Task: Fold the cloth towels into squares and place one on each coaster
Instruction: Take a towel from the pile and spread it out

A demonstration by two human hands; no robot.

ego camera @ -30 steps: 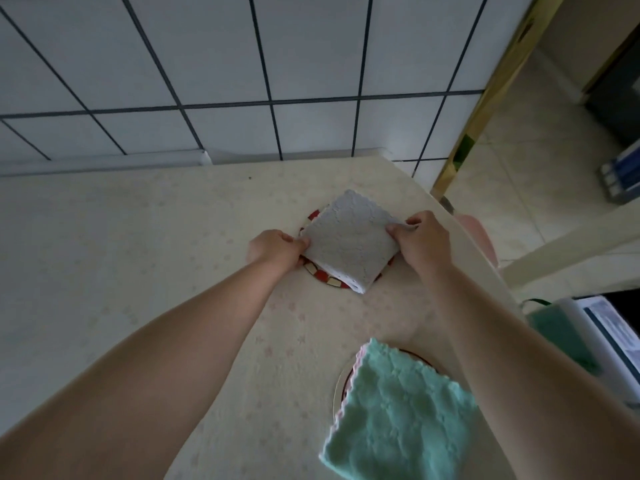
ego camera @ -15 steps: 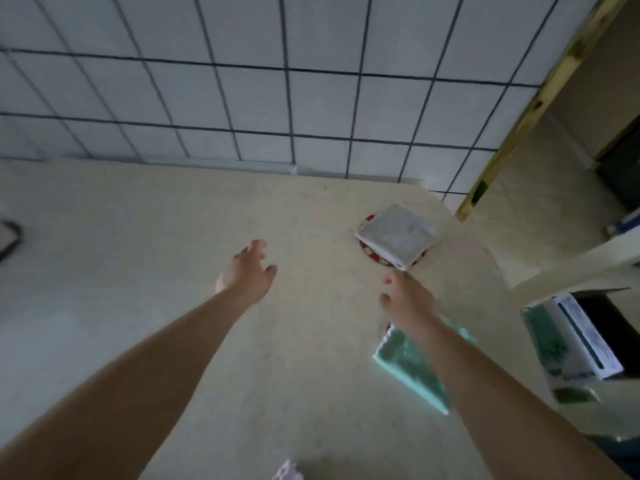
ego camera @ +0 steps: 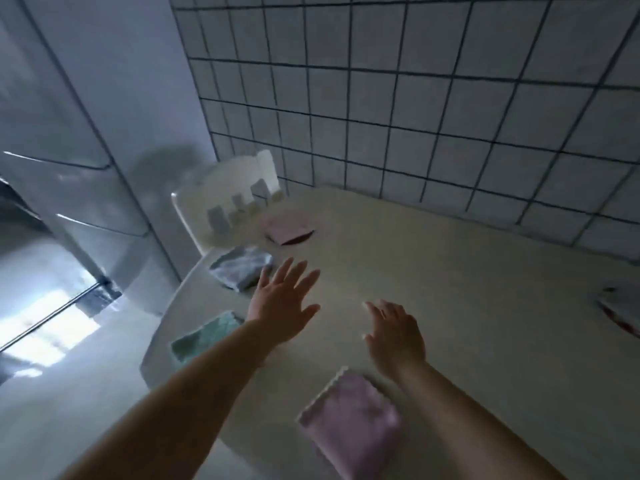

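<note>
Dim, motion-blurred, fisheye warp at edges

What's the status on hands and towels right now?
Left hand and right hand open, holding nothing, above the table. Pink towel on a coaster; grey towel, green towel, purple towel folded nearby. Nothing blocking.

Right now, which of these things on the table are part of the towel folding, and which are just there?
Part of the job:
pink towel on a red coaster
grey towel
green towel
lilac towel
left hand and right hand, both empty

Just there:
white chair
tiled wall
fridge
</note>
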